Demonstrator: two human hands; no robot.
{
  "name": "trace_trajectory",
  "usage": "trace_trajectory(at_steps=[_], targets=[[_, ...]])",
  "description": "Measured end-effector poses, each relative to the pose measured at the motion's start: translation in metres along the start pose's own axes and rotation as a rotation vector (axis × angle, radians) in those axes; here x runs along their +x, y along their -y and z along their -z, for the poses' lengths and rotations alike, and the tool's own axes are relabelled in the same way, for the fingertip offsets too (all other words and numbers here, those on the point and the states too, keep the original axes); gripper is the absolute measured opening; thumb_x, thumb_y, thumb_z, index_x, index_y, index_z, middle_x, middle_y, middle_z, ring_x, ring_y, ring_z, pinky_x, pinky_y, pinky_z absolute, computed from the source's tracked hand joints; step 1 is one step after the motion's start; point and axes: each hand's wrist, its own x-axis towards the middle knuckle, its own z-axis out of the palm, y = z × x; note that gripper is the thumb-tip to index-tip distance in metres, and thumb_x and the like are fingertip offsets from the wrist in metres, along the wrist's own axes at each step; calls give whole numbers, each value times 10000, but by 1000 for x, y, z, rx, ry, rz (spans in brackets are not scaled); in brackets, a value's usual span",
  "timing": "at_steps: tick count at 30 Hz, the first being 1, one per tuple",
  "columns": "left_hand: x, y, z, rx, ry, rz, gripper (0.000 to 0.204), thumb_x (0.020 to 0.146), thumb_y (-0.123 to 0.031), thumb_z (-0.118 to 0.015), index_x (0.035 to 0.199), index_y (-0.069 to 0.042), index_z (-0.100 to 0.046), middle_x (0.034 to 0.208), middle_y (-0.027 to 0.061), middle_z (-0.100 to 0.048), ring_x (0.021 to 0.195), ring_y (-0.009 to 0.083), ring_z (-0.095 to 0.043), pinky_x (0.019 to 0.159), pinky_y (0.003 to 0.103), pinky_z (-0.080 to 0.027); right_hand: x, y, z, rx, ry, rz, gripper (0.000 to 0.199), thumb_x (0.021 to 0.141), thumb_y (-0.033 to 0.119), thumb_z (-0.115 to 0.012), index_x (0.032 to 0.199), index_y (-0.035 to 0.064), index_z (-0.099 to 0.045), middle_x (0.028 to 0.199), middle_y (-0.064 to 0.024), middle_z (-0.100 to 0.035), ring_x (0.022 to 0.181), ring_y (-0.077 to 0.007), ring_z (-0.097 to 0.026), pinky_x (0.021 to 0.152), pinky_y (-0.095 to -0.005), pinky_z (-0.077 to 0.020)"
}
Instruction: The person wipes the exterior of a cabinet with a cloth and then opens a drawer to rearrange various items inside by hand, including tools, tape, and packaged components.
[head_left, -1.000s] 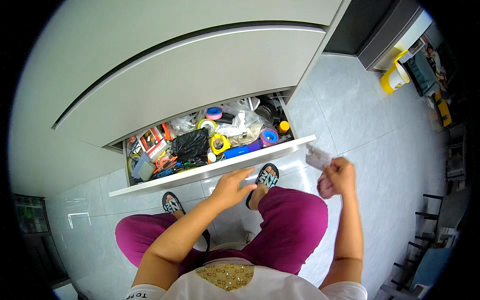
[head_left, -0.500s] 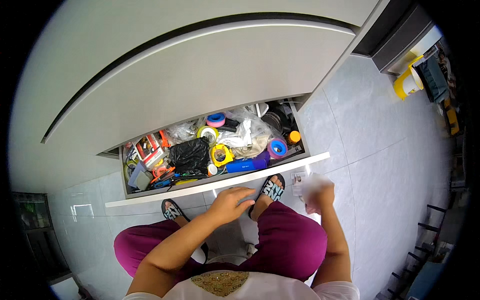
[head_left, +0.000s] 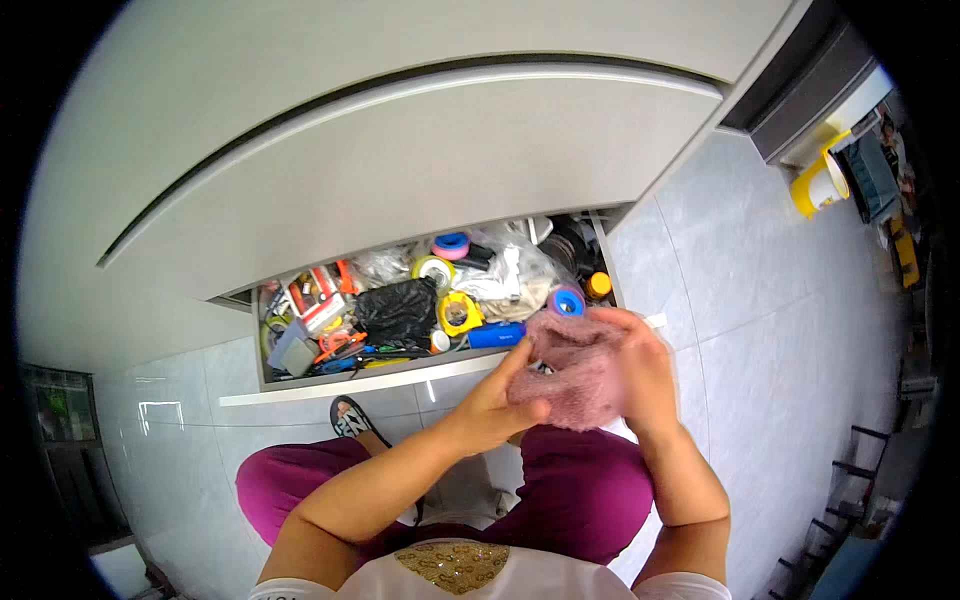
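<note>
A fluffy pink cloth (head_left: 572, 370) is bunched between my two hands, over the front edge of the open drawer (head_left: 300, 393). My left hand (head_left: 497, 402) grips its left side, with the thumb along the lower part. On the other side my right hand (head_left: 645, 375) is wrapped round it, though blur covers some of the fingers. Behind the cloth, the drawer holds a yellow tape measure (head_left: 460, 313), a blue box-like item (head_left: 496, 335), a black plastic bag (head_left: 398, 312) and a purple and blue tape roll (head_left: 566, 301). The cloth hides part of the drawer's right front.
Grey cabinet fronts (head_left: 450, 150) rise beyond the drawer. Pale tiles (head_left: 740, 400) cover the floor around my sandalled feet. A yellow and white bucket (head_left: 820, 185) stands far right, near stacked goods. A dark rack (head_left: 850, 470) is at the right edge.
My right hand has come up from low beside my knee with the pink cloth, to above the drawer's front edge. My left hand has moved right and taken hold of the cloth.
</note>
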Motion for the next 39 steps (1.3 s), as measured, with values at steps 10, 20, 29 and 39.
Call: trace_trajectory(at_steps=[10,20,29,39], targets=[[-42,-48,22,198,-501,-97,211,926,-152,-564,1040,16,-625,922,21,-643,838,66,-568,735,242,-475,-4,34,-70,-116,541,-110,613,766,87,-755,1285,17,-436,1087,-69,-603,980,-134,-578,888,-318,-473],[-113,-161,36,-88,-318,-374,685,873,-468,-577,1358,-36,-360,1290,77,-488,1193,185,-471,1002,348,-383,-6,118,-185,173,603,83,496,778,101,-727,1214,10,-508,1138,-75,-581,1055,-157,-550,942,-326,-427],[-141,-201,61,-82,-696,-464,281,913,-50,-521,1192,-15,-523,1094,96,-594,966,199,-599,834,316,-506,18,89,-260,-555,736,703,849,739,413,-732,1367,12,-325,1276,-238,-385,1228,-376,-366,1048,-421,-288],[-196,-436,90,1081,-1072,-2005,419,885,-101,-622,1254,-18,-442,1187,80,-496,1051,157,-506,915,272,-400,14,-51,-229,-1120,814,640,776,722,407,-748,1347,87,-420,1369,-303,-331,1231,-455,-390,1014,-460,-367]])
